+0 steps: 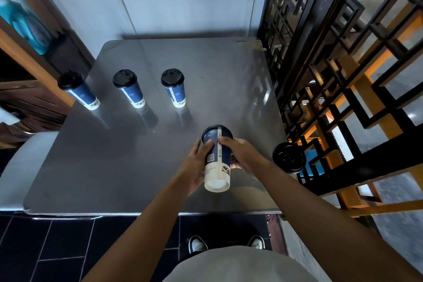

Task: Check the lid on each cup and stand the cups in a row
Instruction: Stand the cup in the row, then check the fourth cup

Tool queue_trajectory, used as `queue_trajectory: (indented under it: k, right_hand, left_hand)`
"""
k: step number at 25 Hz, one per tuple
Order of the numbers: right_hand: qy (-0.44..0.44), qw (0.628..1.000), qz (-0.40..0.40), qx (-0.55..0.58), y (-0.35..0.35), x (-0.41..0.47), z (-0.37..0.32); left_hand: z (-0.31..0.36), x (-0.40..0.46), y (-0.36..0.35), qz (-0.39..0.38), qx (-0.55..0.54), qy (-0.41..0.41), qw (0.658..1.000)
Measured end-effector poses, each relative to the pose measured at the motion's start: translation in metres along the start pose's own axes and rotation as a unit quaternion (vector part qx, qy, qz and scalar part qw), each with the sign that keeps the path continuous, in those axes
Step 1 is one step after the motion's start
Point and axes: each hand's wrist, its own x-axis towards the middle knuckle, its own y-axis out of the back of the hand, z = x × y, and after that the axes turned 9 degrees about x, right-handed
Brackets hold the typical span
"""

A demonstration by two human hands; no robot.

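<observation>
Holding one cup (217, 160) above the table's (114, 167) near half, both hands on it: left hand (194, 167) wraps the wall at 9 o'clock, fingers curled round the far side; right hand (242, 155) grips at 3 o'clock, fingers clamped over the upper wall. Held cup is tilted, white base toward the camera, lidded end pointing away at 12 o'clock; lid itself mostly hidden, can't tell how it seats. Fifth cup (289, 158) stands at 3 o'clock just beside the right wrist, at the table's right edge, black lid on, body hidden under the lid. Farther out, 10 to 12 o'clock, three cups upright in a row, well apart: left cup (79, 90), middle cup (129, 88), right cup (174, 87), all blue with black lids on.
</observation>
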Motion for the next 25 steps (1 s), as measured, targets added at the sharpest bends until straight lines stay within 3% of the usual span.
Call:
queue_trajectory:
  k: [5, 8, 13, 16, 25]
  right_hand:
    - [0.073, 0.997, -0.003, -0.029, 0.001, 0.006, 0.0]
    - [0.09, 0.994, -0.017, -0.066, -0.004, 0.014, -0.003]
    - [0.119, 0.984, 0.057, -0.121, -0.012, 0.031, -0.014]
    - [0.136, 0.973, 0.073, -0.17, -0.011, 0.047, -0.028]
    - [0.178, 0.947, 0.059, -0.261, 0.007, 0.156, -0.101]
  left_hand:
    - [0.004, 0.009, 0.027, 0.071, 0.176, -0.042, 0.981]
    - [0.016, 0.019, 0.036, 0.086, 0.203, -0.075, 0.973]
    - [0.033, 0.037, 0.045, 0.03, 0.242, -0.083, 0.966]
    - [0.05, 0.05, 0.039, 0.016, 0.208, -0.077, 0.975]
    - [0.107, 0.149, 0.012, 0.108, 0.241, -0.133, 0.955]
